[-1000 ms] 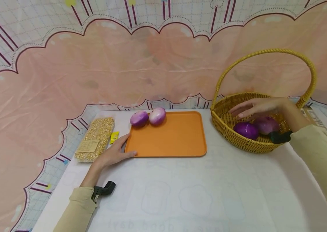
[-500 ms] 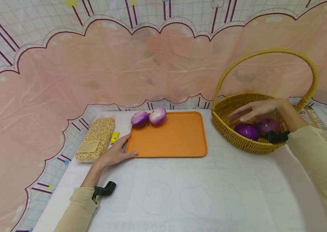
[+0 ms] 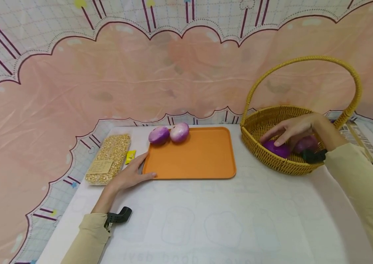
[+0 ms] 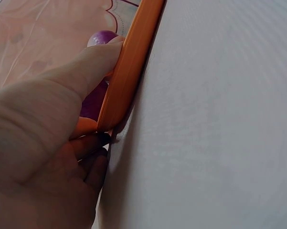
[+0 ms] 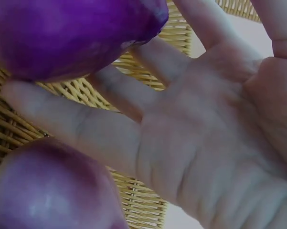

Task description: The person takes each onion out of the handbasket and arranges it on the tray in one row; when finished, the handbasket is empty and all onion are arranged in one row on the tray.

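My right hand [image 3: 293, 128] reaches down into a yellow wicker basket [image 3: 265, 167]. Its thumb and fingers lie around a deep purple onion [image 3: 280, 151]. In the right wrist view this onion [image 5: 71, 36] hides some fingertips, and the palm stays apart from it. A duller onion [image 5: 52, 191] lies beside the little finger. My left hand [image 3: 130, 175] rests at the near-left corner of an orange tray [image 3: 194, 157]. Its thumb touches the front rim, and the fingers lie along the left side. Two purple-white onions, one left [image 3: 159, 135] and one right [image 3: 180, 132], sit at the tray's back-left corner.
Left of the tray lies a clear bag of corn kernels [image 3: 108, 158], with a small yellow packet [image 3: 130, 156] next to it. The basket's tall handle [image 3: 305, 58] arches over the right forearm. A patterned cloth [image 3: 173, 80] hangs behind the white table [image 3: 226, 220].
My right hand has lowered from above the basket's onions onto the deep purple one, which has shifted slightly left. The left hand and the tray have stayed in place.
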### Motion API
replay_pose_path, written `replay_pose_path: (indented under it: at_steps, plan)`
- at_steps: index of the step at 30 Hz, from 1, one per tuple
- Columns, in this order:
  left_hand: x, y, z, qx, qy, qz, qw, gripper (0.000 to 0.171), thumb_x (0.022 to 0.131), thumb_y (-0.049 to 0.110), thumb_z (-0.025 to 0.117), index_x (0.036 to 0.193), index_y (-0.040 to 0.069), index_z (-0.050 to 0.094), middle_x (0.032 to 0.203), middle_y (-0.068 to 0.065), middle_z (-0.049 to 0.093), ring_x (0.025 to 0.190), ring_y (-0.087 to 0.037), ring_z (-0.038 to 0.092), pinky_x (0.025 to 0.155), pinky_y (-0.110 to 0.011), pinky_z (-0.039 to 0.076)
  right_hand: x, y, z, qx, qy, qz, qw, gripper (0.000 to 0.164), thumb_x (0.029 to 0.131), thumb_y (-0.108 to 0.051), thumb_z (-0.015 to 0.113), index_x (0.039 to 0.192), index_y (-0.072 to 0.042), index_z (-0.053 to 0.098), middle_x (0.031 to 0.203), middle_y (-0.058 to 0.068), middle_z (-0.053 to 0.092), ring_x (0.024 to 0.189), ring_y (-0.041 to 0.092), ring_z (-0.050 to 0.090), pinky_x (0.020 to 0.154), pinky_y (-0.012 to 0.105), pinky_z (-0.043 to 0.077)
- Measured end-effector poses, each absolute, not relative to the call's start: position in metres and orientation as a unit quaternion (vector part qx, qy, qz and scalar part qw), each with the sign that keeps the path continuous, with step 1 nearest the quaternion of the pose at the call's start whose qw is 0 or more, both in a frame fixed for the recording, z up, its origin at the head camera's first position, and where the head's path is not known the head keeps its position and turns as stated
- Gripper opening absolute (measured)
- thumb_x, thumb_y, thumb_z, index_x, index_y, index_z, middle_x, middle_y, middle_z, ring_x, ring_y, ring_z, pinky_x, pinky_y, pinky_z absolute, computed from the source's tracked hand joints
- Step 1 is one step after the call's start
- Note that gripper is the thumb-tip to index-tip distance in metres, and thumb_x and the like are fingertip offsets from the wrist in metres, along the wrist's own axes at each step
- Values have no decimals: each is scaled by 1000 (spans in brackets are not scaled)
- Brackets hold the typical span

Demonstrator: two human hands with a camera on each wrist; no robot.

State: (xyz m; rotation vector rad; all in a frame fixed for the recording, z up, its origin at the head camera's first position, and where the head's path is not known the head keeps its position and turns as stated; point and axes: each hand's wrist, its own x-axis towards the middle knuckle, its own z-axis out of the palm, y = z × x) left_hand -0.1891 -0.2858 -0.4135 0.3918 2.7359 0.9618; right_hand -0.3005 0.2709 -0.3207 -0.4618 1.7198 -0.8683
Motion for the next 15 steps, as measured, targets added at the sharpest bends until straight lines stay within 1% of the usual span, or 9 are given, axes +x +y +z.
replay_pose_path:
  at_steps: [3, 7, 10, 12, 15]
  plan:
    - [-189, -286, -414, 133, 929, 328, 107, 97, 87, 44, 70, 154, -1, 15, 160, -24, 18, 148, -42, 16, 121, -58, 14, -301, 267, -322, -194, 729, -363, 547, 55, 100, -17, 53, 151, -11, 34, 152, 14, 33, 125, 25, 53, 103, 48, 49]
    - [-188, -286, -414, 132, 929, 329, 107, 97, 87, 44, 70, 154, -1, 16, 160, -24, 19, 148, -42, 16, 121, -58, 14, -303, 263, -326, -201, 744, -341, 538, 58, 98, -20, 56, 152, -12, 33, 155, 18, 23, 125, 21, 48, 103, 43, 49]
    - [-188, -286, -414, 132, 929, 329, 108, 98, 87, 44, 70, 154, -1, 15, 160, -24, 18, 148, -42, 16, 121, -58, 14, -307, 262, -330, -209, 756, -323, 529, 61, 98, -22, 57, 152, -12, 32, 155, 18, 19, 124, 20, 45, 102, 40, 49]
    - [-189, -286, -414, 130, 929, 330, 109, 98, 87, 44, 70, 154, -1, 15, 160, -24, 18, 148, -42, 15, 121, -58, 14, -309, 261, -332, -221, 768, -311, 514, 61, 97, -23, 57, 151, -12, 33, 154, 18, 21, 123, 20, 44, 100, 38, 50]
    - [-189, -286, -414, 131, 928, 331, 109, 97, 87, 43, 70, 154, -1, 15, 160, -24, 18, 148, -42, 16, 121, -58, 14, -313, 262, -334, -245, 784, -308, 480, 59, 96, -25, 57, 150, -13, 36, 153, 17, 26, 124, 20, 40, 101, 35, 47]
